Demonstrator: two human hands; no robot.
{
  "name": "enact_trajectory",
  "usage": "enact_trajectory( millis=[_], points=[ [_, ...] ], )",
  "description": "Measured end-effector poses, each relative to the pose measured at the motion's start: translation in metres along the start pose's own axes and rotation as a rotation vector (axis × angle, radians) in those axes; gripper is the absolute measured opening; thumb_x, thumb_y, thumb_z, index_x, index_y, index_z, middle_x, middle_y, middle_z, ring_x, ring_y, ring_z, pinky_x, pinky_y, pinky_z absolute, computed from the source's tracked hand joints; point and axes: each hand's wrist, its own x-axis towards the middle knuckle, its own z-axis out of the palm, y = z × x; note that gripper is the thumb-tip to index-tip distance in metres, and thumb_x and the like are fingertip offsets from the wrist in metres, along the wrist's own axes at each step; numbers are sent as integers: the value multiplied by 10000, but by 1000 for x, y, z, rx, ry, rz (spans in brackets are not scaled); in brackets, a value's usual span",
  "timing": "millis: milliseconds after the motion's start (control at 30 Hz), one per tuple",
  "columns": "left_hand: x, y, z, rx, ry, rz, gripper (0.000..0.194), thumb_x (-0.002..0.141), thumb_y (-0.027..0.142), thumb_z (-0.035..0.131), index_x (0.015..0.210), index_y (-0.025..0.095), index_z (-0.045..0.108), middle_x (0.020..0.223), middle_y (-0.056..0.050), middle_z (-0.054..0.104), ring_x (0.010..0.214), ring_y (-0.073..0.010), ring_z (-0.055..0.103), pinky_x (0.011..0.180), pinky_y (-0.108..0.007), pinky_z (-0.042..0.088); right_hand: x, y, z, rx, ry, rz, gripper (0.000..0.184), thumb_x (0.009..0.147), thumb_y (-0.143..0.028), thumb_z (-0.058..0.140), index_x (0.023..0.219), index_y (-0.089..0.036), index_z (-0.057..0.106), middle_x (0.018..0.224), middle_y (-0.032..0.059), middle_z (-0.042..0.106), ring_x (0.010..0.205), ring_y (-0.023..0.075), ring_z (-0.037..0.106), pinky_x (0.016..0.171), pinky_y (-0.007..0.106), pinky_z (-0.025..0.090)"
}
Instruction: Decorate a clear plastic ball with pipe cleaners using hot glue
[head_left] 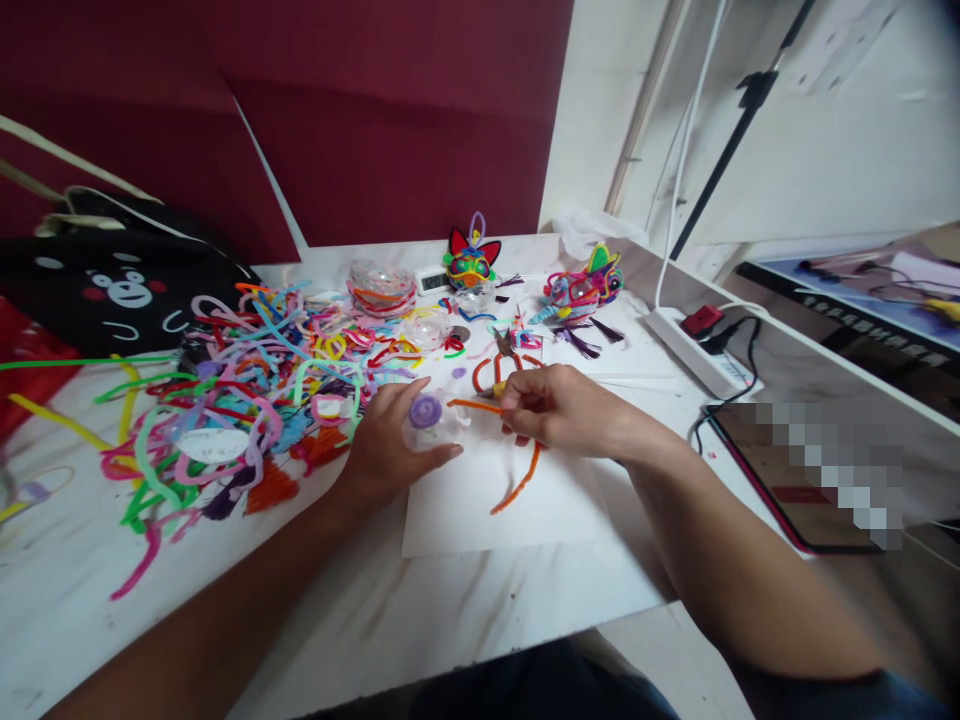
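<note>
My left hand [390, 440] is curled round a clear plastic piece [442, 428], perhaps a ball, with a purple pipe cleaner spiral [425, 410] on it. Between thumb and fingertips my right hand [555, 410] pinches an orange pipe cleaner [512, 490]. One end of it points left toward the plastic piece, and the other curves down over a white sheet of paper [465, 525]. Just behind my right hand lie scissors [504, 345] with orange handles, partly covered by my fingers. Whether the orange tip touches the plastic, I cannot tell.
A tangled heap of colourful pipe cleaners [292, 365] spreads at left, before a black bag [112, 285]. Two decorated pipe cleaner figures, one with red ears [472, 262] and another [585, 287], stand at the back. A power strip [705, 350] and a tablet-like device [787, 480] lie right.
</note>
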Motion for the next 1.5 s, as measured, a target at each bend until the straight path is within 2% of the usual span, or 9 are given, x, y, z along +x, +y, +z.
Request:
enact_trajectory(
  millis=[233, 600, 767, 867, 1000, 1167, 1333, 1400, 1500],
  points=[
    [2, -5, -2, 6, 212, 21, 803, 690, 720, 679, 1289, 197, 568, 1249, -113, 560, 1182, -301, 557, 1017, -422, 472, -2, 1, -7, 119, -11, 71, 96, 829, -120, 533, 774, -189, 495, 773, 26, 695, 617, 133, 684, 465, 168, 466],
    [2, -4, -5, -5, 337, 57, 759, 676, 652, 742, 1259, 204, 553, 1253, -113, 501, 1236, -298, 495, 1036, -388, 465, 2, -2, -1, 30, -193, 165, 94, 852, -88, 473, 840, -181, 468, 846, 91, 730, 658, 155, 691, 447, 173, 502],
    [3, 0, -8, 5, 395, 117, 730, 683, 596, 770, 1250, 201, 533, 1276, -122, 479, 1252, -293, 486, 1052, -413, 452, 3, 1, 5, -52, -246, 168, 106, 829, -76, 502, 892, -162, 511, 819, 87, 729, 668, 150, 690, 444, 144, 469],
    [2, 6, -11, -17, 367, 110, 702, 704, 571, 767, 1250, 215, 506, 1341, -124, 478, 1300, -300, 466, 1093, -433, 415, 6, 2, 13, -181, -263, 157, 72, 872, -130, 485, 889, -155, 550, 750, 78, 718, 599, 146, 668, 442, 168, 433],
    [1, 8, -9, -124, 273, 19, 729, 716, 593, 744, 1279, 229, 459, 1380, -107, 508, 1316, -299, 483, 1095, -439, 420, 8, 2, 17, -437, -198, 64, 130, 896, -224, 533, 890, -153, 641, 780, 86, 717, 653, 162, 655, 562, 230, 423],
    [1, 3, -6, -177, 265, -67, 812, 631, 609, 798, 1263, 212, 479, 1307, -105, 570, 1228, -303, 555, 1031, -432, 470, 4, -2, 4, -521, -117, 69, 154, 878, -174, 528, 885, -166, 681, 833, 76, 719, 725, 162, 647, 637, 242, 405],
    [1, 1, -5, -140, 279, -90, 862, 606, 622, 805, 1292, 216, 477, 1297, -99, 573, 1211, -305, 558, 1038, -436, 460, 6, 0, -12, -733, 177, 217, 195, 911, -233, 495, 974, -173, 670, 934, 107, 716, 834, 226, 652, 670, 288, 410],
    [1, 2, -5, -129, 288, -87, 900, 604, 626, 806, 1329, 220, 463, 1316, -100, 561, 1233, -308, 541, 1048, -433, 452, 9, 6, -14, -820, 212, 245, 229, 898, -259, 542, 1076, -167, 654, 1082, 130, 691, 973, 266, 640, 738, 313, 434],
    [1, 5, -6, -120, 285, -82, 938, 597, 627, 811, 1363, 217, 457, 1334, -106, 549, 1247, -311, 528, 1049, -425, 453, 14, 16, -15, -880, 164, 296, 367, 859, -334, 629, 1184, -164, 616, 1221, 159, 628, 1092, 309, 608, 802, 342, 461]
  ],
)
